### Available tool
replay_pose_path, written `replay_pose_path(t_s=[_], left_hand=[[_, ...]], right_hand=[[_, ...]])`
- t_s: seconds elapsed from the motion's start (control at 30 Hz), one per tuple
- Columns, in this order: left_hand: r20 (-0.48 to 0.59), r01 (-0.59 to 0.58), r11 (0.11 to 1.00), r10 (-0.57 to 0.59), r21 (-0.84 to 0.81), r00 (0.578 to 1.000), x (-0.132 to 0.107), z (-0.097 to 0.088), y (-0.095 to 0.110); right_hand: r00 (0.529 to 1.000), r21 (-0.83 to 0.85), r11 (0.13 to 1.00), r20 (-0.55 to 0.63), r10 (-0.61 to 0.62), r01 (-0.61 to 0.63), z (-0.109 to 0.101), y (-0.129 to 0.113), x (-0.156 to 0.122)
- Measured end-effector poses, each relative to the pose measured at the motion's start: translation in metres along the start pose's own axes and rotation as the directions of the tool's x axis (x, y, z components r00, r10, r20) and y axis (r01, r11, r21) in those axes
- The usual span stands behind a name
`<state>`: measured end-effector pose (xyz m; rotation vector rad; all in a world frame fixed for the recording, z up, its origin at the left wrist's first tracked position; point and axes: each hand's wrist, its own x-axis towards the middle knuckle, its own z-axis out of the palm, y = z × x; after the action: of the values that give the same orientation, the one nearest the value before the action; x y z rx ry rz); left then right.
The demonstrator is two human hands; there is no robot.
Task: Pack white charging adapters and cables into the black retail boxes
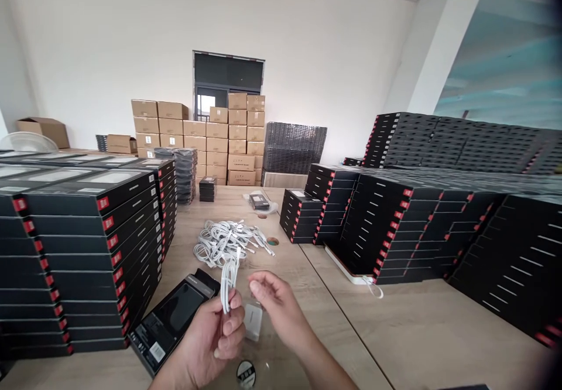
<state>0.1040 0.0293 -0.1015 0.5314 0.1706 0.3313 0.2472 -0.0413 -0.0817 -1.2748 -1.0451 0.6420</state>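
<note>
My left hand (217, 328) is closed around a folded bundle of white cable (229, 279), which stands upright out of the fist. Just to its right, my right hand (276, 302) hangs with loosely curled fingers and shows nothing in them, apart from the cable. Behind both lies a tangled heap of white cables (228, 238) on the wooden table (320, 320). Under my left forearm and hand sits a black box (171, 320) with a dark, glossy panel. A small translucent white case (253, 322) lies between my hands, partly covered by the left one.
Tall stacks of black boxes with red tabs rise on the left (83, 261) and right (386, 226). A white tray (346, 267) lies under the right stack's edge. A round black-and-white sticker (246, 373) is near me. Cardboard cartons (215, 138) stand by the far wall.
</note>
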Motion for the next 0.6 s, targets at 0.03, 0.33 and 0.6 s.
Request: replay_pose_path(t_s=[0.03,0.33,0.6], left_hand=[[0.038,0.030,0.999,-0.029,-0.024,0.999,0.000,0.000,-0.001],[0.114,0.107,0.994,-0.105,-0.012,0.988,0.000,-0.001,-0.005],[0.138,0.305,0.942,-0.324,0.140,0.936,-0.002,-0.008,-0.015]], right_hand=[[1.000,0.014,1.000,0.026,-0.003,0.002,0.003,0.001,-0.002],[0.986,0.055,0.998,-0.162,-0.030,0.040,0.003,-0.002,-0.002],[0.986,0.495,0.855,0.021,0.164,-0.153,0.005,-0.011,-0.004]])
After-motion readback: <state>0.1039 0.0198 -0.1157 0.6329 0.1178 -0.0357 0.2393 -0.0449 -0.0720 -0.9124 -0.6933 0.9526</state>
